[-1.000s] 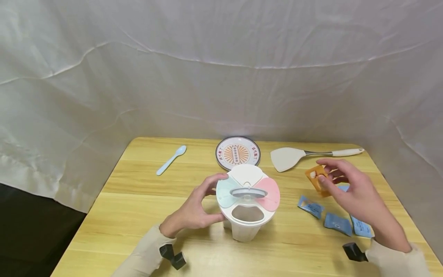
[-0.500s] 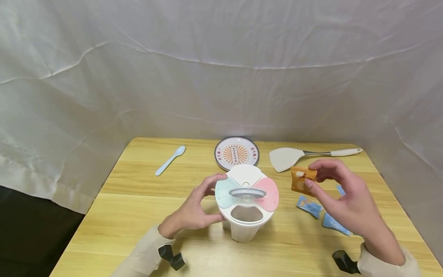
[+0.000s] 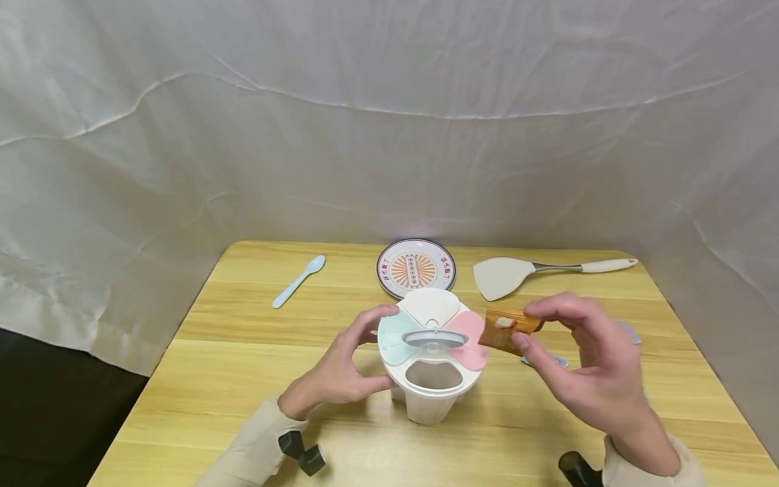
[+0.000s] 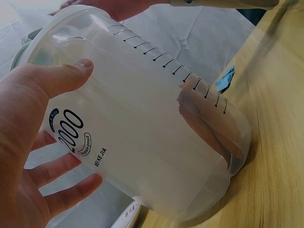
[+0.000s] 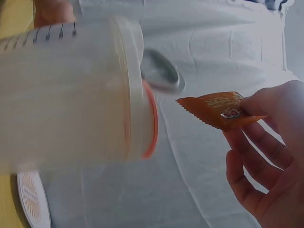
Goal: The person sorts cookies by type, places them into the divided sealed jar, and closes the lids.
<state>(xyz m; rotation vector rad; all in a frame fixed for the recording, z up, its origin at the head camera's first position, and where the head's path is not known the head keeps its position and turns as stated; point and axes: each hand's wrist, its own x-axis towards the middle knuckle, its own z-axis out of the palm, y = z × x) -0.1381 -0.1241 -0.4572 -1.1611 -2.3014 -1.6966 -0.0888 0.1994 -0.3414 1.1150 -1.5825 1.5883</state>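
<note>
The person's left hand (image 3: 347,358) gripped the left side of a tall, translucent white plastic container (image 3: 429,406), thumb on the near side and fingers spread round the far side, just below the lid. The container stood upright on a pale wooden counter (image 3: 207,392). Its round white plastic lid (image 3: 432,306) had petal-shaped flaps, among them a mint-green flap (image 3: 394,339) by the left hand and a pink flap (image 3: 473,348) opposite. A greyish flap (image 3: 435,337) stood up at the centre, leaving an opening (image 3: 434,375) on the near side. Through the wall, the left wrist view showed a brownish-orange wrapped shape (image 4: 209,126) low in the container.

The right hand (image 3: 596,368) pinched a small, shiny orange sachet (image 3: 502,331) between thumb and index finger. The sachet was in the air beside the pink side of the lid; the right wrist view showed it apart from the lid.

Beyond the right hand, parts of blue sachets (image 3: 556,362) showed on the counter. Behind the container lay a round white plate (image 3: 389,260) with an orange sunburst, a light-blue plastic spoon (image 3: 298,282) to its left and a white-bladed spatula (image 3: 502,277) to its right.
</note>
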